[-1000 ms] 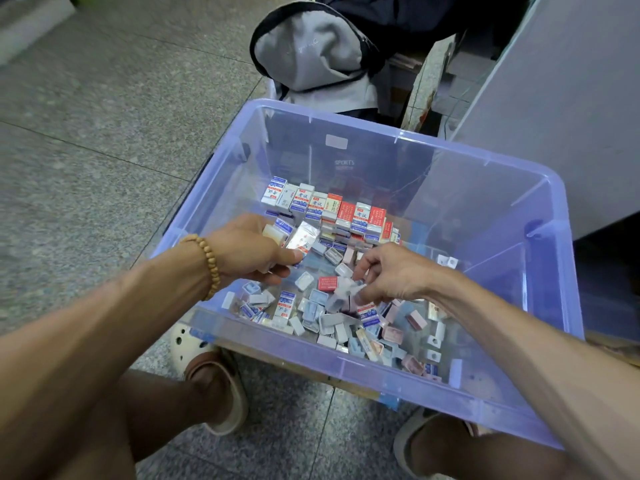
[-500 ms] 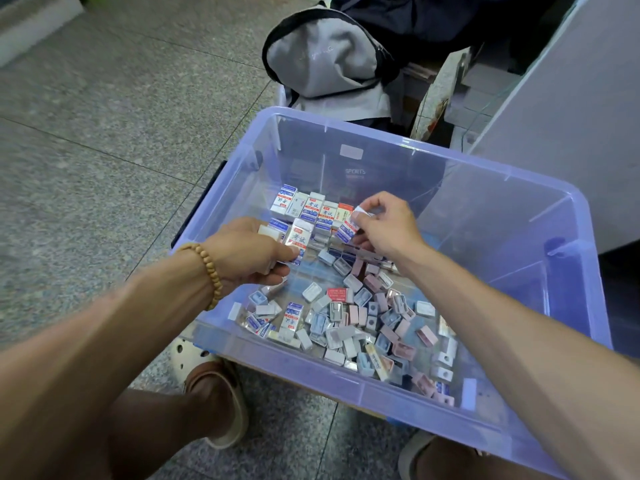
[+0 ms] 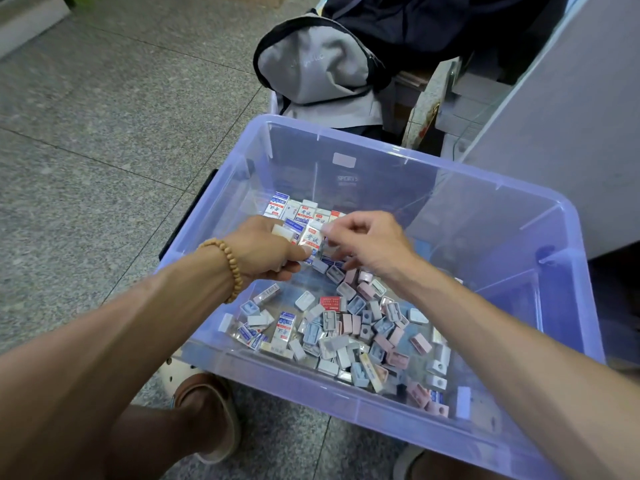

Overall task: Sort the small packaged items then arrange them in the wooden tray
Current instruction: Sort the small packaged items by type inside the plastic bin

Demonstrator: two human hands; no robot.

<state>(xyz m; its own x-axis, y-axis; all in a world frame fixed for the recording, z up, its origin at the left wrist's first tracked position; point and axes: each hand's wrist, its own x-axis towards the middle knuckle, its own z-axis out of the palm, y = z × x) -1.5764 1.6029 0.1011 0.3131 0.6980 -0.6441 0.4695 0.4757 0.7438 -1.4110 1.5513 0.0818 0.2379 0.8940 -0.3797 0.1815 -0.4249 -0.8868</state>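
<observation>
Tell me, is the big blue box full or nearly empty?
Nearly empty. The blue box holds only a thin layer of small packets on its floor, and its tall walls are bare above them.

A tan wooden bead bracelet [image 3: 231, 268] is worn on the left wrist; both forearms are bare, and a brown-strapped sandal [image 3: 211, 415] is worn.

A grey backpack [image 3: 322, 69] with black trim sits at the top centre of the frame, with dark cloth [image 3: 433, 26] bunched above and to its right. Speckled grey floor tiles [image 3: 104, 133] fill the left side, and a pale grey panel [image 3: 571, 116] slants down the upper right. At the bottom, left of centre, a brown sandal [image 3: 214, 410] rests on the tiles.
</observation>
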